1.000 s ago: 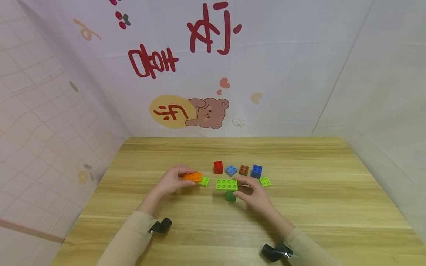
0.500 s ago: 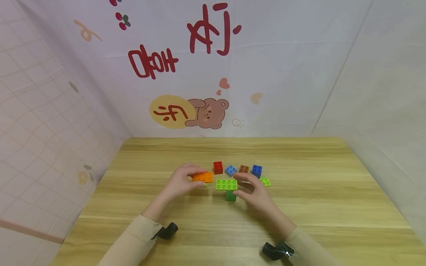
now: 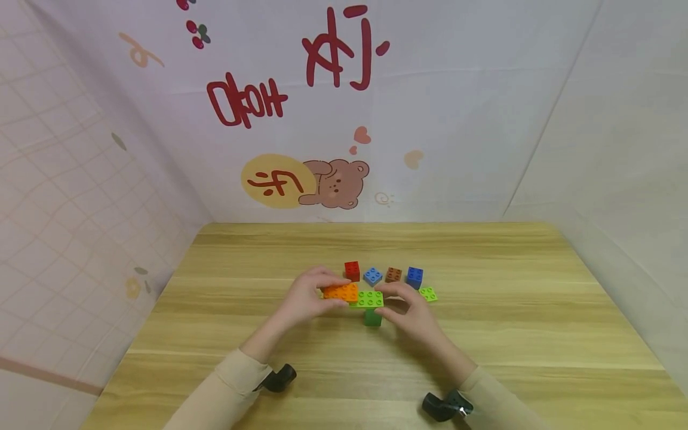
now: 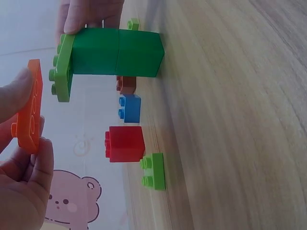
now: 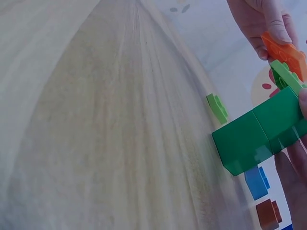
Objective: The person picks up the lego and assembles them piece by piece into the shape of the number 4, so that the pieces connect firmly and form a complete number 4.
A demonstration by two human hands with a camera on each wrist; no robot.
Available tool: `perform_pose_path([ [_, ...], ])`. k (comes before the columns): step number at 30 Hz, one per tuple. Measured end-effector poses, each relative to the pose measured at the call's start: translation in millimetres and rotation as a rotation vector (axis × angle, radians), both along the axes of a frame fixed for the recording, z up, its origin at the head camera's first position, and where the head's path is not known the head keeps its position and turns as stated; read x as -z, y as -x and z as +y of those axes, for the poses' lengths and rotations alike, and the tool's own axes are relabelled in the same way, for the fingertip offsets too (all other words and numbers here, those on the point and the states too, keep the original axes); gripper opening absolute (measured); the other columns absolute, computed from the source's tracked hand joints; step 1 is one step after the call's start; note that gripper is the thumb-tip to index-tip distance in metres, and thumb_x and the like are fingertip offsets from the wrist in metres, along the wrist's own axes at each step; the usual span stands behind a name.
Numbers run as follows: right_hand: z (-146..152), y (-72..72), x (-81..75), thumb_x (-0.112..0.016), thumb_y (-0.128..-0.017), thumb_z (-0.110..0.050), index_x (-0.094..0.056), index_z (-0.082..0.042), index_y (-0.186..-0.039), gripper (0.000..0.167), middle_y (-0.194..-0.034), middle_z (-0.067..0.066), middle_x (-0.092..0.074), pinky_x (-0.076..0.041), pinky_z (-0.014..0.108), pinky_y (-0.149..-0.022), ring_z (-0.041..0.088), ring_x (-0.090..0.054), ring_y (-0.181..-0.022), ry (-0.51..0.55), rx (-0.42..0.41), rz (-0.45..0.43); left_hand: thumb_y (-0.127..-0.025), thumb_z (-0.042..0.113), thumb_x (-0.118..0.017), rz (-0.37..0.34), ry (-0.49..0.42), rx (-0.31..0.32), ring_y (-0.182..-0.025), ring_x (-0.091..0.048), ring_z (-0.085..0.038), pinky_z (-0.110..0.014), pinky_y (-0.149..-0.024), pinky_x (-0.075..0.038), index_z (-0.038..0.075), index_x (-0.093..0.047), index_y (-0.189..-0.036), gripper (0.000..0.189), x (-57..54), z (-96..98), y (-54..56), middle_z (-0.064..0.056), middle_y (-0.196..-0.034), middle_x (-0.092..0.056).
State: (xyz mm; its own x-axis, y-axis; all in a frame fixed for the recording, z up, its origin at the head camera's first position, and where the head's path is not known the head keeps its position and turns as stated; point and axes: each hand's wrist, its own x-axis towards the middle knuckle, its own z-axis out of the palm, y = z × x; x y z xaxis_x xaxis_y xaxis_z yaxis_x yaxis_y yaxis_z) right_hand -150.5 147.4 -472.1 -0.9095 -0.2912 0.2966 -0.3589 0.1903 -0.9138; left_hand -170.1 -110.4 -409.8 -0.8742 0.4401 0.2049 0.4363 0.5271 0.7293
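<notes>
My left hand [image 3: 309, 298] pinches a flat orange building brick [image 3: 341, 292] between thumb and fingers. The orange brick overlaps the left end of a long lime-green brick [image 3: 369, 298] in the head view; the left wrist view shows a gap between them. That lime-green brick caps two stacked dark green bricks [image 4: 117, 51], sticking out past them to the left. My right hand [image 3: 414, 313] holds the top of this stack at its right side, thumb at the front and fingers behind. The stack stands upright on the wooden table [image 3: 484, 340].
Behind the hands lie a red brick [image 3: 352, 271], a light blue one [image 3: 373, 276], a brown one [image 3: 394, 274] and a dark blue one [image 3: 414, 276]. A small lime-green brick [image 3: 428, 293] lies at right, another [image 4: 156, 171] at left. A printed cloth backdrop [image 3: 462, 119] rises behind the table.
My left hand has carried the orange brick rightward to the lime-green brick's left end, covering the small lime-green brick on the table. My right hand has stayed at the stack.
</notes>
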Motion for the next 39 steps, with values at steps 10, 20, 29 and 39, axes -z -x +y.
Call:
perform_pose_path([
  [10, -7, -14.6, -29.3, -0.072, -0.085, 0.008, -0.063, 0.011, -0.118, 0.035, -0.117, 0.024, -0.061, -0.048, 0.060, -0.090, 0.033, -0.060, -0.106, 0.041, -0.003, 0.010, -0.079, 0.021, -0.086, 0.013, 0.034, 0.005, -0.103, -0.055, -0.020, -0.041, -0.089, -0.048, 0.014, -0.076, -0.114, 0.038, -1.7, 11.7, -2.4, 0.002, -0.107, -0.064],
  [20, -5, -12.1, -26.3, -0.074, -0.085, 0.004, -0.065, 0.007, -0.118, 0.033, -0.116, 0.018, -0.063, -0.047, 0.059, -0.092, 0.026, -0.060, -0.107, 0.025, 0.004, 0.009, -0.078, 0.021, -0.086, 0.012, 0.069, -0.014, -0.105, -0.056, -0.019, -0.042, -0.090, -0.048, 0.016, -0.077, -0.113, 0.037, 2.2, 16.7, -0.7, 0.003, -0.107, -0.064],
  [29, -5, -11.1, -24.8, -0.074, -0.085, 0.004, -0.065, 0.006, -0.118, 0.033, -0.116, 0.018, -0.063, -0.047, 0.059, -0.092, 0.023, -0.060, -0.107, 0.024, -0.001, 0.010, -0.079, 0.023, -0.085, -0.017, 0.071, -0.007, -0.106, -0.056, -0.021, -0.045, -0.092, -0.048, 0.014, -0.077, -0.113, 0.036, 0.4, 17.2, 1.2, 0.003, -0.106, -0.064],
  [39, -5, -10.7, -21.4, -0.073, -0.086, 0.005, -0.063, 0.009, -0.118, 0.034, -0.118, 0.021, -0.062, -0.047, 0.060, -0.092, 0.022, -0.060, -0.108, 0.044, -0.010, 0.018, -0.080, 0.022, -0.084, -0.039, 0.072, 0.007, -0.106, -0.056, -0.022, -0.046, -0.094, -0.048, 0.013, -0.077, -0.113, 0.035, 1.1, 16.8, 1.7, 0.001, -0.108, -0.064],
])
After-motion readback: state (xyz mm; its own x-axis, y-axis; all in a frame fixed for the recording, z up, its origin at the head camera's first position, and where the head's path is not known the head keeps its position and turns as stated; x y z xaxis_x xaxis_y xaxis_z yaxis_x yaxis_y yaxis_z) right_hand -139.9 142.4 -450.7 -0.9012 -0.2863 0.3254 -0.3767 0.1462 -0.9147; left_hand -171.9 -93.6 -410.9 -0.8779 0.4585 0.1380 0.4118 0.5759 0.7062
